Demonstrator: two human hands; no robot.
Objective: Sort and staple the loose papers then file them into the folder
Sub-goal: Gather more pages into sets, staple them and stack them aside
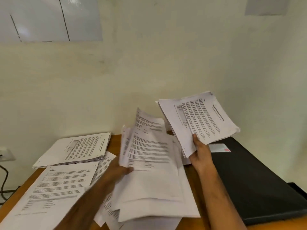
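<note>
- A printed sheet (pixel 54 188) lies flat at the near left of the wooden desk (pixel 114 143), partly over other pages.
- A loose heap of papers (pixel 154 196) covers the near centre of the desk, its sheets overlapping at odd angles.
- The left hand (pixel 119 170), blurred, pinches the lower edge of a few sheets (pixel 146 143) and lifts them up off the heap, thumb on the printed side.
- The right hand (pixel 201 156) grips a sheaf (pixel 199 120) by its lower edge, thumb on top, holding it tilted in the air above the desk's far right.
- The black folder (pixel 249 183) lies closed and flat on the right of the desk, just beside the heap, a white label (pixel 219 147) near its far end.
- A squared stack (pixel 78 150) rests at the far left of the desk, close to the wall (pixel 149 63).
- A socket (pixel 6 154) and cable (pixel 4 183) sit at the left edge.
</note>
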